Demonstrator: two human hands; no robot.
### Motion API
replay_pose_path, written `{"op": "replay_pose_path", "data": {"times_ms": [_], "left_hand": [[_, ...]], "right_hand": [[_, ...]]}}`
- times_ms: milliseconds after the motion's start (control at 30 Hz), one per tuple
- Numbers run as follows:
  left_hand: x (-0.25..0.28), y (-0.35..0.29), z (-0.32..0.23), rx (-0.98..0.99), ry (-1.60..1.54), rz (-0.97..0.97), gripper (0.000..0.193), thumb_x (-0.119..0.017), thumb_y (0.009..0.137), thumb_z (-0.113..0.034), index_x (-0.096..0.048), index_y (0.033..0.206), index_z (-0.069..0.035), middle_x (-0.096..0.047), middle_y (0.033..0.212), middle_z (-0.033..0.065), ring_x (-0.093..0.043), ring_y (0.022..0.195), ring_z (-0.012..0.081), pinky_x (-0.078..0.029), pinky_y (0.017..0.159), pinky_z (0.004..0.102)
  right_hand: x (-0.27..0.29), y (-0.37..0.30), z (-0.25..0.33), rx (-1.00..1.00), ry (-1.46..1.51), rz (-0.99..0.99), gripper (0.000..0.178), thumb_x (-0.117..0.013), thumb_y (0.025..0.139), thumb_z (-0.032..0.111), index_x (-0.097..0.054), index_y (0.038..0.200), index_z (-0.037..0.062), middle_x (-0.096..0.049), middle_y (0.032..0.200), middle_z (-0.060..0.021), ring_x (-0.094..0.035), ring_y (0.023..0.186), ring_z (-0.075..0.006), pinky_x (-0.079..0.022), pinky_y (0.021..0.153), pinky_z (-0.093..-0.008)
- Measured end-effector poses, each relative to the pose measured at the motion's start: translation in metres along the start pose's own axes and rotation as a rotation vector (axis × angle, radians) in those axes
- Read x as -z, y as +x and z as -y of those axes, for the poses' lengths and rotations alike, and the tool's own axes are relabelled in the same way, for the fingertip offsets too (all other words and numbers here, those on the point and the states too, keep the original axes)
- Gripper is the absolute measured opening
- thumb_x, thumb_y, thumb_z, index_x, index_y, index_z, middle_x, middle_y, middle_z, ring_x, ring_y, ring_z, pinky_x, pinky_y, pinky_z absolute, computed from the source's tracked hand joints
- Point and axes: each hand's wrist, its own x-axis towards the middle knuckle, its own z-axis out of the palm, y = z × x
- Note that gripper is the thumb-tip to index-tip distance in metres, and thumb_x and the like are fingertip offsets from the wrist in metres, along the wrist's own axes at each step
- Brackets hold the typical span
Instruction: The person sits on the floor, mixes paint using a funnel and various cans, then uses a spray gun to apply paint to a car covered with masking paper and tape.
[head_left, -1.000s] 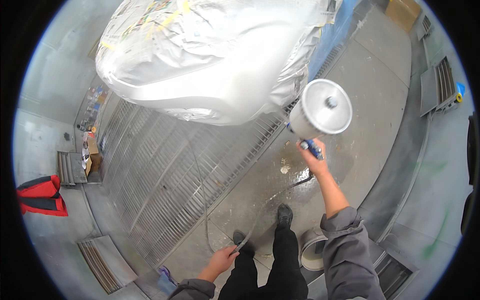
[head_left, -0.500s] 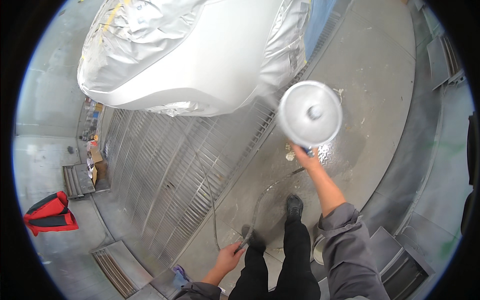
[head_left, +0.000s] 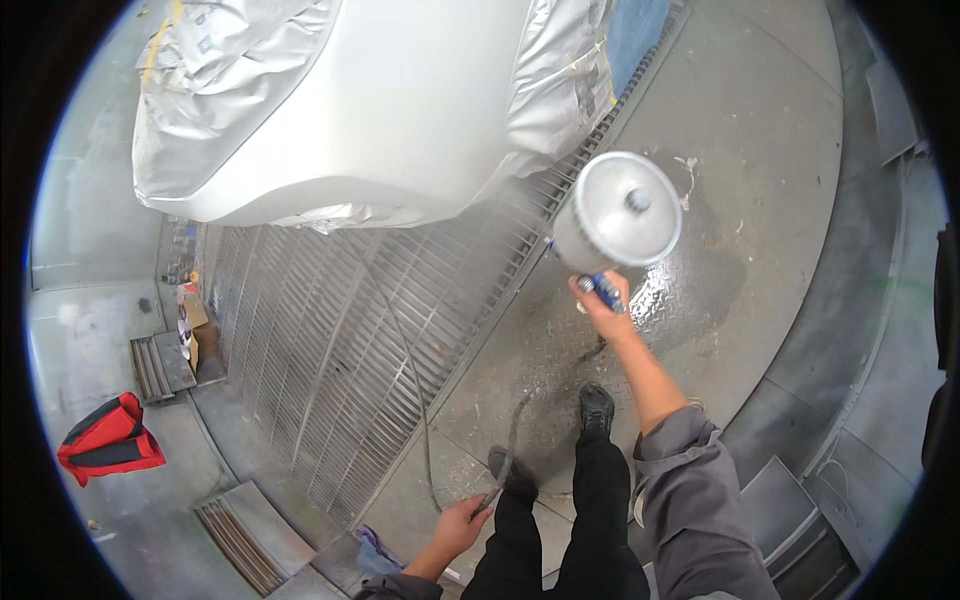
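My right hand (head_left: 612,318) is closed round the handle of a spray gun (head_left: 600,288) with blue parts. On top of the gun sits a round, whitish paint cup (head_left: 610,215), its lid tilted toward me. A white car body panel (head_left: 400,110) lies to the gun's left, with crinkled masking film (head_left: 235,90) around it. Faint mist hangs between gun and panel. Low in the picture, my left hand (head_left: 460,525) grips a grey air hose (head_left: 514,440). Part of the hose is lost from sight near my shoes.
A metal floor grating (head_left: 330,350) runs under the panel. Wet-looking patches mark the grey floor plate (head_left: 740,250) at right. At far left are a red and black cloth item (head_left: 112,440), a cardboard box (head_left: 198,330) and a slatted metal unit (head_left: 240,540).
The spray gun has tipped, so the cup's side and more of the blue gun body show. The panel now stands farther left in view. My left hand still holds the hose.
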Motion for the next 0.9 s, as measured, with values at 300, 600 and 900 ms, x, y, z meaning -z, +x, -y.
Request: {"op": "replay_pose_path", "data": {"times_ms": [300,600,900], "left_hand": [[0.002,0.038,-0.022,0.119,-0.234,-0.053,0.037,-0.075,0.098,-0.026,-0.07,0.13,-0.007,-0.075,0.11,0.0201,-0.074,0.098,0.038,-0.058,0.083,0.0406],[0.009,0.016,0.069,0.15,-0.237,-0.04,0.034,-0.075,0.097,-0.024,-0.071,0.127,-0.007,-0.075,0.107,0.0196,-0.073,0.095,0.0371,-0.058,0.081,0.0399],[0.082,-0.082,0.264,-0.078,-0.156,-0.231,0.028,-0.08,0.092,-0.022,-0.076,0.117,-0.012,-0.074,0.095,0.0152,-0.071,0.086,0.0388,-0.057,0.077,0.0442]], "right_hand": [[-0.005,0.049,-0.061,-0.125,0.099,-0.311,0.015,-0.075,0.093,0.01,-0.067,0.1,0.0002,-0.063,0.077,-0.0007,-0.052,0.072,-0.0083,-0.047,0.066,-0.0292],[-0.152,-0.033,-0.078,0.119,-0.042,0.003,0.024,-0.078,0.089,0.01,-0.073,0.112,0.0043,-0.076,0.088,-0.0125,-0.072,0.08,-0.0176,-0.056,0.074,-0.0332],[-0.317,-0.207,0.033,0.376,-0.237,0.521,0.079,-0.079,0.071,0.005,-0.057,0.147,0.0081,-0.064,0.144,-0.0198,-0.063,0.129,-0.0411,-0.053,0.109,-0.0463]]}}
